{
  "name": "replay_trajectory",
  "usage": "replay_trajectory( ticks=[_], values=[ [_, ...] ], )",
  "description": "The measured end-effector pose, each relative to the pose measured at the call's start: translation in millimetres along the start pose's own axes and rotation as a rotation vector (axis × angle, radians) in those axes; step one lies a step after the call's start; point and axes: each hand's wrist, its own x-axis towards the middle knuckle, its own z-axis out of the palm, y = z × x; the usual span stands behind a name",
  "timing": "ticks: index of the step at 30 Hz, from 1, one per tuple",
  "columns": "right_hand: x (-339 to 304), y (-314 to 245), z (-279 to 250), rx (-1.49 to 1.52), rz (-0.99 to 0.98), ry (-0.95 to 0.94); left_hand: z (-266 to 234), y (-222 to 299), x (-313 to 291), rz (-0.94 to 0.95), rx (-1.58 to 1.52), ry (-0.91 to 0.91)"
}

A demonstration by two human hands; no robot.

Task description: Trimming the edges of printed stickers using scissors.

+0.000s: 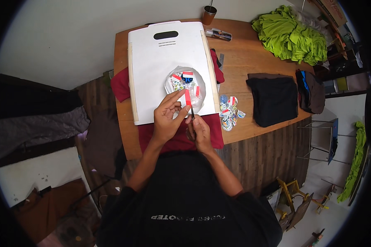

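Observation:
My left hand (167,117) pinches a small red-and-white patch (188,98) between thumb and fingers, above the near edge of a round white bowl (167,85). In the bowl lie several colourful cut-out pieces, some of them red and white. My right hand (200,133) is closed around scissors (192,112), whose dark blades point up at the patch's lower end. Whether the blades touch the patch I cannot tell. Under the bowl is a white board (150,61) with an oval handle slot, lying on dark red cloth (160,133).
Right of the board, a pile of cut-out pieces (230,114) lies on the wooden table (239,57). Farther right are folded black cloth (275,101) and a heap of lime-green cloth (292,35). A brown cup (209,15) stands at the far edge, near a clear case (219,34).

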Motion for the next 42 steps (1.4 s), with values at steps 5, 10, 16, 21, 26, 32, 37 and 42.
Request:
replay_trajectory(
  ticks=[5, 10, 16, 21, 26, 32, 37, 42],
  values=[
    [0.1, 0.9, 1.2, 0.013, -0.006, 0.011, 0.9, 1.0, -1.2, -0.029, -0.007, 0.008],
    [1.2, 1.3, 1.6, 0.011, -0.027, 0.016, -1.1, 0.1, -3.0, -0.037, 0.018, -0.033],
    [-0.2, 3.7, -0.4, 0.040, -0.028, 0.019, 0.3, 1.7, -1.8, -0.011, -0.014, -0.005],
    [-2.2, 2.4, 0.0, 0.009, -0.028, 0.002, -0.5, 3.5, -1.4, -0.017, -0.012, -0.007],
    [-1.1, 1.3, 2.6, -0.012, -0.041, 0.004, 0.6, 3.6, -1.9, -0.032, -0.007, -0.020],
    [-0.1, 2.2, 2.8, -0.011, -0.050, 0.012, 1.6, 7.8, -2.8, -0.036, 0.002, -0.035],
    [0.8, 0.9, 3.2, -0.035, -0.045, 0.003, 1.4, 5.7, -2.3, -0.054, -0.005, -0.022],
    [0.6, 1.9, 2.6, 0.001, -0.044, 0.017, 0.8, 4.7, -3.0, -0.055, -0.018, -0.041]
  ],
)
